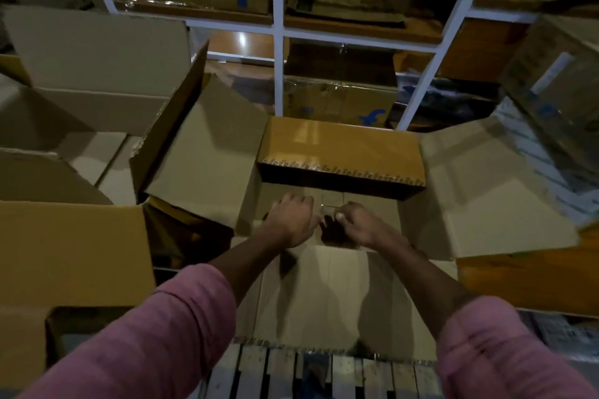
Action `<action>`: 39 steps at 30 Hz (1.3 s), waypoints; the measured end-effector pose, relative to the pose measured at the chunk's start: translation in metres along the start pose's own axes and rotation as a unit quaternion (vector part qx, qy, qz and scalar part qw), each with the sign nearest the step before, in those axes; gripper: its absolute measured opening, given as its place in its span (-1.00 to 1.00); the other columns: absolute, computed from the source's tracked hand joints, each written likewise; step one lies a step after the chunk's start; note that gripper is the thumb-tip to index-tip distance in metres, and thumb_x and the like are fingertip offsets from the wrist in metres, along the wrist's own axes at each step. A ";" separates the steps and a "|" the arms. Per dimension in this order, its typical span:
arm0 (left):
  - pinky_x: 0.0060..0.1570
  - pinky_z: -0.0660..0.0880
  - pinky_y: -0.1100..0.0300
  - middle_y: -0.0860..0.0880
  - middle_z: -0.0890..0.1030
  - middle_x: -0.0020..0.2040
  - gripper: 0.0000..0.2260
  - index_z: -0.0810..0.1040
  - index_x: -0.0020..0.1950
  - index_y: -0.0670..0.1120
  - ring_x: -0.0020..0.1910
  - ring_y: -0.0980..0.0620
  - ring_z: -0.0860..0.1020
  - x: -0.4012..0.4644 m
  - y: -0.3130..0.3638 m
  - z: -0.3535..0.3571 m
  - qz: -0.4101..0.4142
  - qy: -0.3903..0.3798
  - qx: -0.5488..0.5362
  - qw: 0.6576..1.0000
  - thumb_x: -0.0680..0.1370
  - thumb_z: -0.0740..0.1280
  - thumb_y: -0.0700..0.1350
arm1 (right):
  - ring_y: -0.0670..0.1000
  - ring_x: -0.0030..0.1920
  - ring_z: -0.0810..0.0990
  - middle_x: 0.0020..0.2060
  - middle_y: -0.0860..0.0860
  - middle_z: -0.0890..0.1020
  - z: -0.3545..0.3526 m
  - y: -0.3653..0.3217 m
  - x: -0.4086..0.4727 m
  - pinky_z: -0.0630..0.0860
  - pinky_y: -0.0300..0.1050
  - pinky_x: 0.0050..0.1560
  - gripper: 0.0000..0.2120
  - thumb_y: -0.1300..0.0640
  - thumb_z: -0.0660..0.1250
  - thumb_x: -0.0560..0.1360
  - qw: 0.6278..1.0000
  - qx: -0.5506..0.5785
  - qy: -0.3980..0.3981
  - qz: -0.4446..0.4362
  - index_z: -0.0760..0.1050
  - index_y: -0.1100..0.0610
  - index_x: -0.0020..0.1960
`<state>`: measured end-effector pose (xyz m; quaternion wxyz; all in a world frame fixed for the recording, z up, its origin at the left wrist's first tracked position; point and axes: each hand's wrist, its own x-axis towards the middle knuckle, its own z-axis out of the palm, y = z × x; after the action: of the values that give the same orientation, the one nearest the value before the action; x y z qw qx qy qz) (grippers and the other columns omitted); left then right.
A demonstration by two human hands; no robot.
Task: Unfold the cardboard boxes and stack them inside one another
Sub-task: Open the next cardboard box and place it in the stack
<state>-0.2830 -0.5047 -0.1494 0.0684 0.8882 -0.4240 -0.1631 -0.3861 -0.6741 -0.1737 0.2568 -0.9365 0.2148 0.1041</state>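
The open cardboard box [327, 295] sits straight ahead of the person, mouth up, its four flaps splayed outward and its long axis running left to right. Down inside it, near the middle of the bottom, the left hand [293, 223] and right hand [359, 225] meet knuckles up, fingers curled; what they grip is too dark to tell. Another open box [64, 256] stands to the left, a white shelf rack [278, 32] behind.
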 end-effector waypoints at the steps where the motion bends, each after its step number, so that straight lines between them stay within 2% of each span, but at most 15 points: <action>1: 0.33 0.39 -0.12 -0.16 0.51 0.39 -0.55 0.37 0.49 -0.09 0.36 -0.14 0.45 0.009 0.001 0.001 0.001 -0.017 0.005 1.000 0.71 0.10 0.15 | 0.30 0.36 0.47 0.34 0.26 0.49 0.005 0.007 0.011 0.48 0.23 0.30 -0.66 -0.04 0.15 0.68 0.999 -0.027 -0.026 0.019 0.50 0.15 0.29; 2: 0.28 0.42 -0.11 -0.16 0.54 0.35 -0.57 0.41 0.44 -0.10 0.31 -0.14 0.49 0.018 0.001 0.002 0.005 -0.025 0.008 1.000 0.71 0.11 0.14 | 0.32 0.54 0.25 0.55 0.25 0.26 0.009 0.013 0.022 0.35 0.31 0.44 -0.54 -0.09 0.16 0.67 0.997 -0.048 -0.041 0.036 0.37 0.12 0.48; 3: 0.27 0.44 -0.11 -0.16 0.55 0.34 -0.60 0.43 0.41 -0.11 0.29 -0.14 0.49 0.024 0.001 0.004 0.011 -0.026 0.013 1.000 0.70 0.12 0.12 | 0.29 0.63 -0.01 0.65 0.17 -0.02 0.011 0.015 0.027 0.18 0.37 0.53 -0.40 -0.12 0.16 0.66 0.997 -0.054 -0.038 0.045 0.14 0.08 0.62; 4: 0.29 0.45 -0.11 -0.17 0.54 0.35 -0.61 0.44 0.40 -0.11 0.32 -0.15 0.47 0.031 0.001 0.007 0.018 -0.019 0.025 0.999 0.70 0.13 0.11 | 0.25 0.64 -0.18 0.65 0.11 -0.20 0.008 0.013 0.027 0.07 0.37 0.56 -0.29 -0.12 0.16 0.66 0.998 -0.046 -0.015 0.040 -0.09 0.03 0.67; 5: 0.32 0.43 -0.13 -0.17 0.50 0.40 -0.60 0.42 0.41 -0.11 0.37 -0.16 0.43 0.039 0.002 0.009 0.027 -0.004 0.040 0.999 0.69 0.14 0.09 | 0.21 0.63 -0.24 0.64 0.07 -0.28 0.002 0.012 0.029 0.02 0.35 0.56 -0.23 -0.10 0.18 0.67 0.999 -0.030 0.029 0.022 -0.25 -0.04 0.67; 7: 0.43 0.34 -0.16 -0.17 0.38 0.52 -0.55 0.35 0.50 -0.12 0.51 -0.20 0.29 0.056 0.005 0.009 0.042 0.036 0.045 0.997 0.68 0.17 0.08 | 0.19 0.64 -0.26 0.64 0.04 -0.29 -0.018 0.007 0.032 -0.03 0.28 0.56 -0.17 -0.06 0.21 0.66 0.988 -0.031 0.146 -0.034 -0.35 -0.08 0.64; 9: 0.48 0.28 -0.19 -0.19 0.30 0.58 -0.52 0.31 0.55 -0.14 0.56 -0.22 0.23 0.075 0.010 0.001 0.055 0.087 0.042 0.994 0.68 0.17 0.05 | 0.18 0.63 -0.31 0.64 0.04 -0.31 -0.044 0.005 0.051 -0.13 0.24 0.56 -0.16 -0.05 0.22 0.66 0.977 -0.047 0.199 -0.061 -0.34 -0.06 0.65; 13: 0.43 0.35 -0.21 -0.21 0.28 0.57 -0.50 0.31 0.55 -0.14 0.55 -0.22 0.24 0.122 0.018 -0.024 0.058 0.167 0.044 0.983 0.65 0.20 0.02 | 0.16 0.60 -0.40 0.62 -0.01 -0.36 -0.088 0.008 0.102 -0.23 0.27 0.57 -0.22 -0.10 0.18 0.67 0.972 -0.090 0.212 -0.055 -0.27 -0.04 0.66; 15: 0.47 0.24 -0.21 -0.20 0.14 0.64 -0.44 0.20 0.61 -0.10 0.60 -0.23 0.12 0.146 0.019 -0.035 0.042 0.169 0.054 0.983 0.65 0.19 0.06 | 0.19 0.60 -0.41 0.63 -0.01 -0.34 -0.100 0.014 0.124 -0.24 0.33 0.57 -0.25 -0.14 0.16 0.67 0.972 -0.116 0.197 -0.048 -0.21 -0.02 0.68; 18: 0.54 -0.02 -0.27 -0.16 -0.16 0.68 -0.31 -0.04 0.67 -0.06 0.65 -0.23 -0.15 0.177 0.013 -0.040 0.026 0.131 0.062 0.989 0.66 0.19 0.13 | 0.27 0.58 -0.43 0.62 0.00 -0.36 -0.104 0.023 0.150 -0.25 0.45 0.52 -0.24 -0.20 0.17 0.64 0.978 -0.145 0.146 -0.027 -0.15 -0.04 0.67; 23: 0.52 -0.19 -0.36 -0.12 -0.35 0.65 -0.17 -0.24 0.67 -0.03 0.61 -0.23 -0.33 0.214 -0.006 -0.021 0.009 0.099 0.085 0.991 0.62 0.14 0.31 | 0.29 0.54 -0.48 0.59 0.00 -0.44 -0.091 0.044 0.170 -0.29 0.56 0.45 -0.20 -0.28 0.12 0.62 0.984 -0.142 0.101 -0.025 -0.23 -0.07 0.67; 27: 0.51 -0.16 -0.43 -0.08 -0.42 0.63 -0.16 -0.25 0.66 0.01 0.60 -0.24 -0.36 0.229 -0.014 -0.010 -0.011 0.078 0.103 0.992 0.60 0.07 0.39 | 0.27 0.55 -0.48 0.58 -0.02 -0.46 -0.088 0.049 0.178 -0.24 0.59 0.44 -0.15 -0.27 0.18 0.61 0.985 -0.138 0.099 -0.023 -0.28 -0.09 0.66; 30: 0.47 -0.21 -0.43 -0.07 -0.42 0.62 -0.17 -0.24 0.67 0.02 0.59 -0.23 -0.37 0.228 -0.010 -0.008 -0.012 0.087 0.088 0.992 0.59 0.07 0.40 | 0.27 0.55 -0.48 0.59 -0.03 -0.45 -0.089 0.050 0.179 -0.23 0.58 0.43 -0.13 -0.24 0.23 0.60 0.985 -0.135 0.102 -0.026 -0.27 -0.08 0.66; 36: 0.51 -0.15 -0.41 -0.08 -0.39 0.64 -0.16 -0.28 0.67 0.02 0.60 -0.23 -0.36 0.196 -0.003 -0.015 -0.008 0.115 0.064 0.991 0.61 0.16 0.31 | 0.27 0.59 -0.39 0.63 -0.01 -0.34 -0.083 0.045 0.160 -0.12 0.54 0.49 -0.21 -0.17 0.21 0.62 0.987 -0.122 0.106 -0.010 -0.17 -0.06 0.67; 39: 0.51 -0.17 -0.41 -0.07 -0.44 0.62 -0.16 -0.30 0.66 0.04 0.59 -0.23 -0.38 0.173 0.000 -0.021 -0.010 0.107 0.051 0.993 0.63 0.18 0.27 | 0.25 0.60 -0.37 0.63 -0.02 -0.33 -0.075 0.041 0.133 -0.16 0.48 0.52 -0.23 -0.17 0.19 0.63 0.988 -0.109 0.105 0.008 -0.17 -0.07 0.67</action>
<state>-0.1739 -0.6388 -0.1699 0.0667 0.9070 -0.4132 -0.0458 -0.2804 -0.7913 -0.1687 0.1280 -0.9630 0.2353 0.0302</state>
